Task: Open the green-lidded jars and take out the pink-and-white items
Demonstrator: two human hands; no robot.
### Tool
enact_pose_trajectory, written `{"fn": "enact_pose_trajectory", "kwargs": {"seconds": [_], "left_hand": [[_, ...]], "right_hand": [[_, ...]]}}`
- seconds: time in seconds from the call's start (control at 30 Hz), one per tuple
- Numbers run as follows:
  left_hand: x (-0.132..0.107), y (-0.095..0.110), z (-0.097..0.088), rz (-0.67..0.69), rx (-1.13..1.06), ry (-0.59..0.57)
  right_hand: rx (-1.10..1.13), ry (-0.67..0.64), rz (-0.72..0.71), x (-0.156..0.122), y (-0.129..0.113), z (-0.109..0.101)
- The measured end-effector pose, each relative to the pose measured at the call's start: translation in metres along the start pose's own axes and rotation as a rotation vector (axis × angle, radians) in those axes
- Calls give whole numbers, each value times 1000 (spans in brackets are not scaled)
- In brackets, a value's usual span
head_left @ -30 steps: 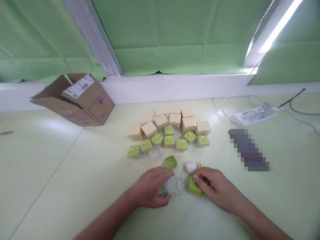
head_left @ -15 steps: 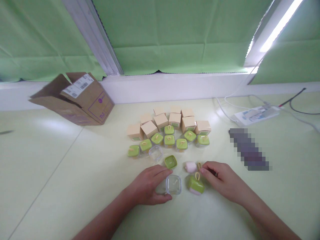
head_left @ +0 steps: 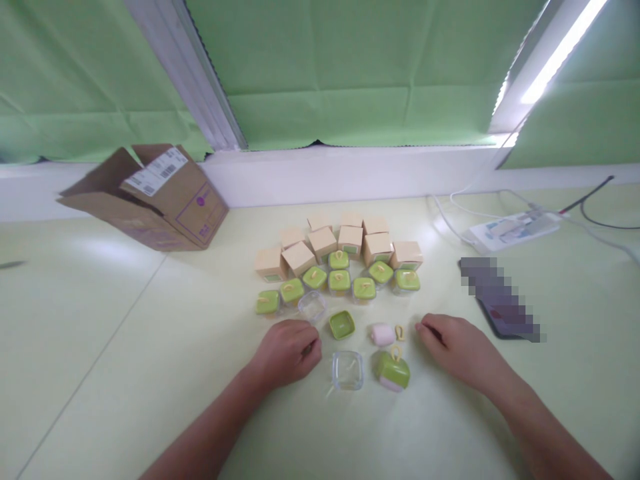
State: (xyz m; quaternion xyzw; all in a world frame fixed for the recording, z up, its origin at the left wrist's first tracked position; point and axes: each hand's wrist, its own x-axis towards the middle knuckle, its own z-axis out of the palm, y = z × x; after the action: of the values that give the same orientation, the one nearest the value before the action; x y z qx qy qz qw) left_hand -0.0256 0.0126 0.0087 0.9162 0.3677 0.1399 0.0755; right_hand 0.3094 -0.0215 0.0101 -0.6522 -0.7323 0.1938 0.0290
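My left hand point(head_left: 287, 353) is curled into a fist on the table, left of a clear square container point(head_left: 348, 371). My right hand point(head_left: 453, 343) rests with its fingers drawn together, just right of a small yellow loop point(head_left: 399, 333); nothing shows in either hand. Beside the loop lies a pale pink cylinder point(head_left: 383, 335). Below it sits a green lid point(head_left: 394, 367) with a yellow loop on top and a pinkish part underneath. An open green square cup point(head_left: 342, 325) stands between the hands, and another clear container point(head_left: 313, 306) lies behind my left hand.
Several clear jars with green lids point(head_left: 339, 281) stand in rows, with small beige boxes point(head_left: 323, 241) behind them. An open cardboard carton point(head_left: 160, 207) is at the back left. At right lie a dark, pixelated phone-like object point(head_left: 500, 300) and a white power strip point(head_left: 515, 230) with cables.
My left hand has drawn back leftward from the clear container and closed into a fist. My right hand has let go of the small yellow loop and moved slightly right.
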Motion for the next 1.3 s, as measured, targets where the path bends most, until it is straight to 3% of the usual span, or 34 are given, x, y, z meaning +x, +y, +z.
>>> {"fn": "enact_pose_trajectory", "kwargs": {"seconds": [0.47, 1.3], "left_hand": [[2, 0, 7, -35, 85, -97], [1, 0, 6, -11, 121, -106]], "right_hand": [[-105, -26, -26, 2, 0, 3], [-84, -2, -64, 0, 2, 2]]}}
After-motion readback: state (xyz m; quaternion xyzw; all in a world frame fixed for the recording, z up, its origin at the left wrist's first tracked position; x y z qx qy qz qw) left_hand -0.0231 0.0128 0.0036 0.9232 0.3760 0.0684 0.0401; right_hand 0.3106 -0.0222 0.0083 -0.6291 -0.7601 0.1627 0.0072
